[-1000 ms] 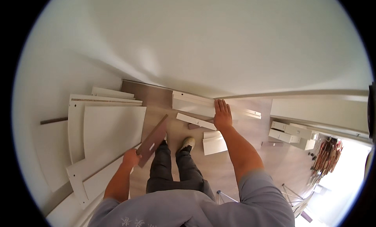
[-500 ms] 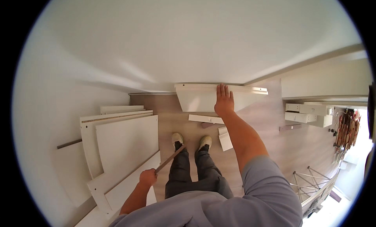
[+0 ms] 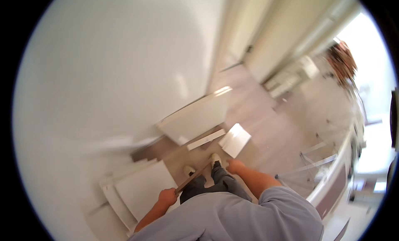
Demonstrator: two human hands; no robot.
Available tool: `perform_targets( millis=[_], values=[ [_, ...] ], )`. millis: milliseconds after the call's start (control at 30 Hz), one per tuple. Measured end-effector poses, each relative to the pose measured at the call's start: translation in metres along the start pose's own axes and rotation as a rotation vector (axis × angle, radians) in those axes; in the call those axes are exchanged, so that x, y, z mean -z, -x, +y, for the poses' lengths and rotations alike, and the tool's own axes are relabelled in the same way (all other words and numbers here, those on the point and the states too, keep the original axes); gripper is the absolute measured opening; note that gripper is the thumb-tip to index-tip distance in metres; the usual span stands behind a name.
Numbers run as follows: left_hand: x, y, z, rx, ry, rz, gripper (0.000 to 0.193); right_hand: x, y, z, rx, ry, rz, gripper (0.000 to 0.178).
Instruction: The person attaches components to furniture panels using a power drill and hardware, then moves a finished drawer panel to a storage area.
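My left hand (image 3: 168,197) is wrapped around one end of a long, narrow brown strip (image 3: 188,181). The strip slants up and to the right, in front of my legs. My right hand (image 3: 235,166) hangs beside my right shoe; blur hides how its fingers are set, and I see nothing in it. White panels (image 3: 195,119) lean against the wall ahead, apart from both hands. On the floor before my feet lie a thin white board (image 3: 205,140) and a wider white piece (image 3: 235,140).
More white panels (image 3: 145,185) are stacked against the wall at the left. White drawer-like boxes (image 3: 293,76) stand at the far right, with a heap of reddish-brown pieces (image 3: 343,63) beyond. A metal-legged frame (image 3: 318,160) is to my right.
My right hand has left the leaning white panels and come down beside my leg. The view has swung to the right. The brown strip stays in my left hand.
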State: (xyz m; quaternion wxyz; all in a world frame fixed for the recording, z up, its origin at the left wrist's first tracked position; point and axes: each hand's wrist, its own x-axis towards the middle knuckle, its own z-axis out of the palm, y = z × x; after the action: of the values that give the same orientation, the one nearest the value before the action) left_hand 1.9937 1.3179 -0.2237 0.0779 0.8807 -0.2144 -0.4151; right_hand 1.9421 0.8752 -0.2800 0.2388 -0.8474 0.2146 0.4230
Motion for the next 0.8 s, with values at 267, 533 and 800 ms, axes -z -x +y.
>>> perform_targets(
  millis=[267,533,800],
  values=[
    [0.134,-0.049,0.078,-0.104,0.165,-0.135,0.038,-0.132,0.187,0.164,-0.428,-0.403,0.219,0.051],
    [0.160,-0.032,0.220,-0.505,0.458,-0.228,0.031,-0.236,0.276,0.140,-0.517,-0.960,0.585,0.058],
    [0.019,0.056,0.361,-0.534,0.835,-0.447,0.032,-0.333,0.378,0.197,-0.431,-1.441,0.974,0.048]
  ],
)
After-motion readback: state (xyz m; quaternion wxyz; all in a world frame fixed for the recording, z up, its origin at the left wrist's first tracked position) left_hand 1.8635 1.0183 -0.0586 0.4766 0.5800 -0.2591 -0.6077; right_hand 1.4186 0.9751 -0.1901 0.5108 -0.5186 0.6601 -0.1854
